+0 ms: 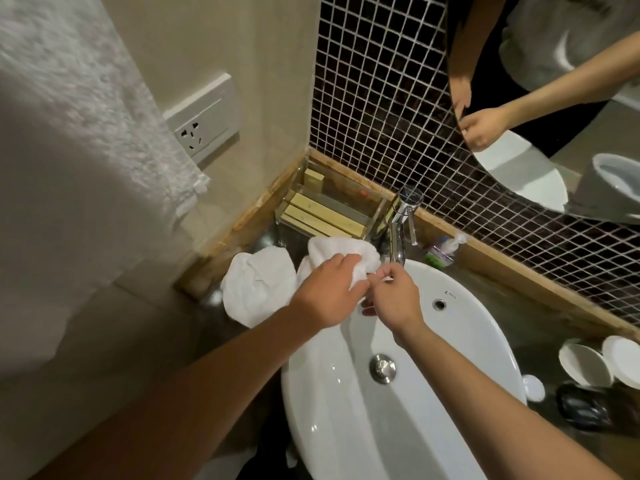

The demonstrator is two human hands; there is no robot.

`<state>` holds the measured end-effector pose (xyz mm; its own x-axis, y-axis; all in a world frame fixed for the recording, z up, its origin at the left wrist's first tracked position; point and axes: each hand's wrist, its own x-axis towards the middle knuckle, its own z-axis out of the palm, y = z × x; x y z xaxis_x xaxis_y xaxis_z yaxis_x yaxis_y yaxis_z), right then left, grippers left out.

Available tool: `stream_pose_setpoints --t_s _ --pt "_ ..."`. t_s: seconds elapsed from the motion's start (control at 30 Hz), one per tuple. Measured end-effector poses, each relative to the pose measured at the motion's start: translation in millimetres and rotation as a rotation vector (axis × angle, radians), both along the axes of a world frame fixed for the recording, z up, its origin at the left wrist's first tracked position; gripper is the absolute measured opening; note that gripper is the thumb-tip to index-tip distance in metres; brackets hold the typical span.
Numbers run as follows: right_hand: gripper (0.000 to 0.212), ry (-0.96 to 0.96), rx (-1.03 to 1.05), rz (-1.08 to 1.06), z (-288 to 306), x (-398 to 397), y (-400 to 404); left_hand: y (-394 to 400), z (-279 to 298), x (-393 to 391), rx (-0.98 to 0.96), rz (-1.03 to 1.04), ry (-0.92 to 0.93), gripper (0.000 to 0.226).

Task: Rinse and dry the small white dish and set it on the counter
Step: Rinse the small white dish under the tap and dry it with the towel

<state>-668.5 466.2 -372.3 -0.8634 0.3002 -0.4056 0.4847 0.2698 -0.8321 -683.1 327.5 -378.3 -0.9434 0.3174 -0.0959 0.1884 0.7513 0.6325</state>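
Over the back-left rim of the glossy white oval ceramic basin, the left hand is closed around a soft white terry towel, and the right hand pinches something just beside it. The small white dish is almost hidden between them; its long axis cannot be told. The dark wet counter lies to the right, nearer the right hand.

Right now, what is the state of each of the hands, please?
Left hand: closed on the white towel.
Right hand: fingers pinched on something small and white at the towel's edge; whether it is the dish cannot be told.
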Motion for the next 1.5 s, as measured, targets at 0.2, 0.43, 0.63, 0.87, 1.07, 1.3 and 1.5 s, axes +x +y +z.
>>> stream_pose_setpoints --t_s 0.2,0.43,0.63,0.87,1.07,1.3,1.5 --pt "0.006 -0.036 -0.014 -0.007 -3.2 14.2 10.5 -2.0 -3.7 12.6 -0.003 -0.034 -0.005 0.037" --pt "0.012 -0.046 -0.053 0.024 -4.5 23.5 10.8 -5.4 -9.8 10.0 -0.27 -0.109 0.081 0.028" --pt "0.02 -0.035 -0.048 0.022 -4.0 21.6 11.8 -2.3 -6.9 4.0 -0.266 -0.054 0.024 0.034" --pt "0.02 -0.039 -0.102 -0.039 -7.8 19.3 15.6 8.4 4.2 10.8 -0.114 -0.038 -0.002 0.028" --pt "0.014 -0.046 -0.049 0.016 -12.0 25.9 15.2 4.1 3.7 10.7 -0.248 -0.127 -0.15 0.039" --pt "0.015 -0.013 -0.022 0.034 -13.1 32.0 8.8 -1.6 -8.2 6.5 -0.254 0.055 -0.145 0.038" --pt "0.02 -0.036 -0.103 -0.069 -13.0 31.1 6.6 9.9 -7.7 12.2 -0.004 0.133 -0.177 0.02"
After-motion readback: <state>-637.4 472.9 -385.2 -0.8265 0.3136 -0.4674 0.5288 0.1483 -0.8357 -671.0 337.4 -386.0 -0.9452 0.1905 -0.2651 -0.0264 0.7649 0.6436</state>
